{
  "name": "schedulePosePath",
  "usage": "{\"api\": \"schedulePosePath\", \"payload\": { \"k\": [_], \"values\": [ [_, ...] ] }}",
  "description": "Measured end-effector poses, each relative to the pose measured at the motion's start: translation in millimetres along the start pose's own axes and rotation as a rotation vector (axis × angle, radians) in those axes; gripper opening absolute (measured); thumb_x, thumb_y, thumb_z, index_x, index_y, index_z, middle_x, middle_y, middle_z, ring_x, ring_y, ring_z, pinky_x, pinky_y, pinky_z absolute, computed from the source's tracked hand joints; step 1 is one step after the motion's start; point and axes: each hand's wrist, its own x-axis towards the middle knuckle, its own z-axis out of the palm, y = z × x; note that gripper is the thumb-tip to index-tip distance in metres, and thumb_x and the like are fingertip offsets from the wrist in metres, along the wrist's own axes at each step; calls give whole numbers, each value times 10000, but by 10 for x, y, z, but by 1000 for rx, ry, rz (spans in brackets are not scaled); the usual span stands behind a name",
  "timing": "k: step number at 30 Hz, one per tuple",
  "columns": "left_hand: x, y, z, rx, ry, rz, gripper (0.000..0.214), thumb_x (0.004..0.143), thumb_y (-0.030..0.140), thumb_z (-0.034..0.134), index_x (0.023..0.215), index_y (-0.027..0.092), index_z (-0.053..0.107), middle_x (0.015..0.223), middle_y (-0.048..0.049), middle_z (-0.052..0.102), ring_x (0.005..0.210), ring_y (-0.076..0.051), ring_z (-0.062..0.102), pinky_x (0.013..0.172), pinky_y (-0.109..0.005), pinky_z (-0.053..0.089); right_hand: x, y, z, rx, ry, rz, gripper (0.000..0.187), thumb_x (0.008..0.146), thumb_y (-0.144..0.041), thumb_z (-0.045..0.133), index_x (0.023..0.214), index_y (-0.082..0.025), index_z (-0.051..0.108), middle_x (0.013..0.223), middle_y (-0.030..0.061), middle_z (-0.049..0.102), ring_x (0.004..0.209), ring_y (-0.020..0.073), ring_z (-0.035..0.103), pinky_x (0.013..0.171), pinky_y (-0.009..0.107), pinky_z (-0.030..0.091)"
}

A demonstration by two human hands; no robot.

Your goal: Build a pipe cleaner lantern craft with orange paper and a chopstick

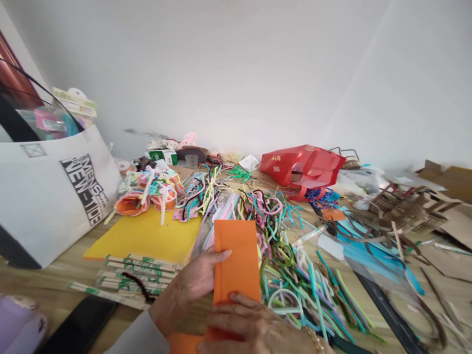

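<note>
A folded orange paper sheet (236,258) stands up from the table edge between both hands. My left hand (191,285) grips its left edge, thumb laid across the front. At the bottom of the view my right hand (254,327) lies over the sheet's lower part, fingers pressed together on it. Just right of the sheet a heap of coloured pipe cleaners (291,275) spreads over the wooden table (55,290).
A yellow sheet (147,238) lies left, with wrapped sticks (132,278) in front. A white printed tote bag (51,196) stands far left, a red bag (302,167) at the back. Paper flowers (151,189), brown cardboard scraps (401,211), blue paper (368,250), a dark phone (79,327).
</note>
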Motion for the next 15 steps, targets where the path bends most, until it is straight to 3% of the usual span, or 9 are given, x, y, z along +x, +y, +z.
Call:
{"api": "schedulePosePath", "payload": {
  "k": [4, 6, 10, 13, 15],
  "values": [
    [-8, 12, 30, 71, -45, 92, 266, 796, 76, 638, 1045, 146, 696, 1043, -86, 742, 963, -238, 690, 890, -347, 495, 77, -35, -158, 233, -29, 22, 427, 1017, -380, 289, 1336, -179, 491, 1276, 87, 609, 1247, 139, 495, 1112, 268, 292],
    [-19, 20, 48, 98, -45, 96, 270, 789, 76, 646, 1043, 149, 698, 1045, -87, 742, 971, -239, 689, 895, -348, 497, 59, -108, -289, 381, -2, 79, 471, 1001, -430, 329, 1323, -148, 524, 1297, 112, 593, 1250, 155, 496, 1078, 243, 346],
    [-49, 42, 94, 177, -16, 80, 288, 756, 98, 694, 1038, 155, 706, 1030, -85, 745, 928, -233, 701, 853, -339, 522, -113, -212, -447, 624, 108, 431, 392, 973, -406, 430, 1340, -300, 521, 1310, 22, 593, 1202, 158, 545, 1022, 255, 429],
    [-80, 64, 138, 252, -16, 31, 264, 717, 167, 751, 978, 141, 728, 930, -85, 758, 823, -225, 714, 766, -304, 537, -211, -147, -394, 663, 136, 460, 374, 929, -468, 485, 1284, -375, 561, 1275, -14, 616, 1193, 172, 549, 988, 249, 442],
    [-106, 79, 173, 298, 1, 6, 226, 699, 190, 769, 916, 132, 743, 845, -79, 759, 740, -199, 706, 685, -259, 525, -203, -66, -324, 690, 161, 494, 402, 973, -454, 387, 1304, -300, 554, 1217, 3, 641, 1136, 165, 587, 969, 272, 456]
  ]
}}
